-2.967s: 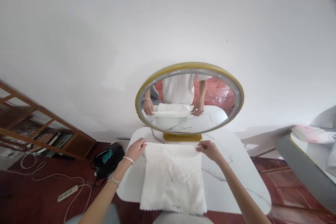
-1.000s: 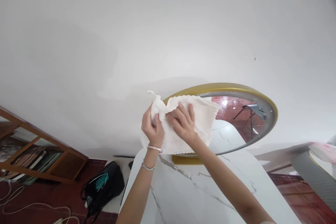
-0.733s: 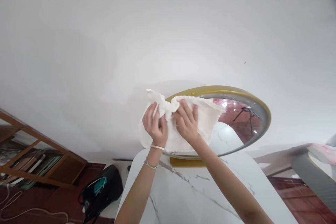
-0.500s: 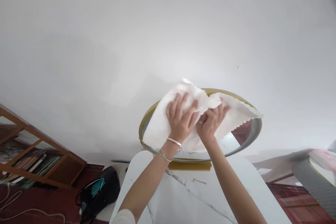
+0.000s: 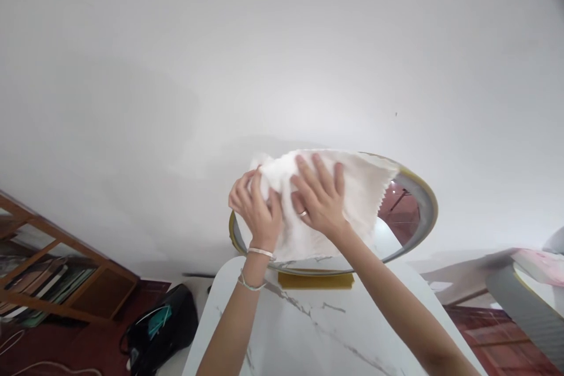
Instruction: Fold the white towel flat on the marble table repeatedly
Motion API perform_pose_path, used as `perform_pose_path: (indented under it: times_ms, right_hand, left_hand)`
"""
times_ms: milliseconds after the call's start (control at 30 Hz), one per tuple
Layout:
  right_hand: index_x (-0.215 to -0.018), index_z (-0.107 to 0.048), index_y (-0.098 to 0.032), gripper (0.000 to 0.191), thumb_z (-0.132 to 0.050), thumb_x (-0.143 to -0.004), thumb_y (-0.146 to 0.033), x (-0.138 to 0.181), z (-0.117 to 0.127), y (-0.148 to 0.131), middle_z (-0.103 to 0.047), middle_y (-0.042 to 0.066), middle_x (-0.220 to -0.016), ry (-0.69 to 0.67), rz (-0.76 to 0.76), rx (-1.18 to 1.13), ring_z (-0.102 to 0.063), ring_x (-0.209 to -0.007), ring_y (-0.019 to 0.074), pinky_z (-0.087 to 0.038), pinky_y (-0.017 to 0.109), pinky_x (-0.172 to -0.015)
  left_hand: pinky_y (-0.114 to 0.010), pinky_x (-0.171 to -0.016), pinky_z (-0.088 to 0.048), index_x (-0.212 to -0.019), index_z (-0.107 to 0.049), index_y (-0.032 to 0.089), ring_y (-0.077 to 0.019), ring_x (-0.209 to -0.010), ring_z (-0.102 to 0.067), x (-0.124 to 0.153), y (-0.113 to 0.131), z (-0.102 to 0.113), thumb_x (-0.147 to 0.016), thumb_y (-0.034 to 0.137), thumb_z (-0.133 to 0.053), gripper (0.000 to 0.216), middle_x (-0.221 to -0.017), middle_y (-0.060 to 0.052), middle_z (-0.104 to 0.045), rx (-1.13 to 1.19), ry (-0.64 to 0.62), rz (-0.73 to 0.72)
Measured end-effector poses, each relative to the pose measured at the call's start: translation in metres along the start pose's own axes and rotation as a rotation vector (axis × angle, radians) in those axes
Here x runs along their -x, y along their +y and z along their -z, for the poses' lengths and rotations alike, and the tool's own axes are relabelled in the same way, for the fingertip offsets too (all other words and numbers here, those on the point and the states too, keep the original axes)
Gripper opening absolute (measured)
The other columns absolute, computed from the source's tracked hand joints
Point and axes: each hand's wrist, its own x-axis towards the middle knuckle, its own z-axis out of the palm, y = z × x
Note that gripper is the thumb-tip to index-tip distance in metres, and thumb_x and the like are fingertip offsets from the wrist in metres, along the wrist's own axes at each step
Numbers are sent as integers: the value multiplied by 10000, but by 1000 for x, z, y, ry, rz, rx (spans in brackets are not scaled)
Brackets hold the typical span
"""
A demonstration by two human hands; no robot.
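A white cloth (image 5: 359,200) with a zigzag edge lies over much of an oval mirror (image 5: 399,217) with a gold and grey frame. My left hand (image 5: 258,208), with two bands at the wrist, curls its fingers around bunched cloth at the mirror's left edge. Flat against the middle of the cloth rests my right hand (image 5: 321,197), fingers stretched out and a ring on one of them. Under the mirror a gold base (image 5: 315,279) stands on a white marble-patterned tabletop (image 5: 304,335). The cloth hides most of the glass.
Behind the mirror rises a white wall (image 5: 282,59). At the left are a wooden cabinet (image 5: 108,291) with books and a black bag (image 5: 178,320) on the red floor. A grey ribbed piece of furniture (image 5: 524,311) with a pink item (image 5: 540,265) stands at the right.
Both hands have moved left across the mirror, the left one out to its edge. The cloth has shifted left with them, and my right hand now lies flatter with fingers spread.
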Motion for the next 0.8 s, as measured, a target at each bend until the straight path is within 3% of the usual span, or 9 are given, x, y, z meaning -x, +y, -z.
perform_pose_path:
  times_ms: [133,267,567,800]
  right_hand:
    - [-1311,-490,-252,421,-460,-920,-406,-11,-8,-17,-392,40,-1478,-122,200,-27,-201,-1429,242,-103,482,-1166]
    - [-1376,-427,-272,458,-444,-918,-290,-6,-11,-18,-370,-3,-1488,-133,179,78,-195,-1431,194,-54,463,-1176]
    - [-1402,-368,-166,542,-455,-890,-321,19,10,39,-464,135,-1415,131,-167,177,-308,-1384,295,-160,559,-1140]
    - [-1378,-350,-135,504,-344,-923,-351,51,26,80,-483,188,-1350,256,-427,235,-384,-1326,338,-220,632,-1077]
  left_hand:
    - [-435,-1020,-308,-1199,-509,173,-257,-1194,-454,19,-34,2,-928,313,-387,329,-1221,-147,-543,6,74,132]
    - [-422,-1025,-304,-1215,-498,176,-250,-1208,-462,21,-34,-3,-935,307,-359,340,-1228,-152,-550,21,125,109]
    - [-434,-1053,-219,-1263,-529,203,-262,-1194,-465,-19,42,-22,-923,370,-423,393,-1234,-103,-592,102,-59,-182]
    - [-420,-1054,-227,-1208,-572,218,-236,-1139,-507,-27,108,-59,-937,356,-425,337,-1179,-63,-636,143,-199,-530]
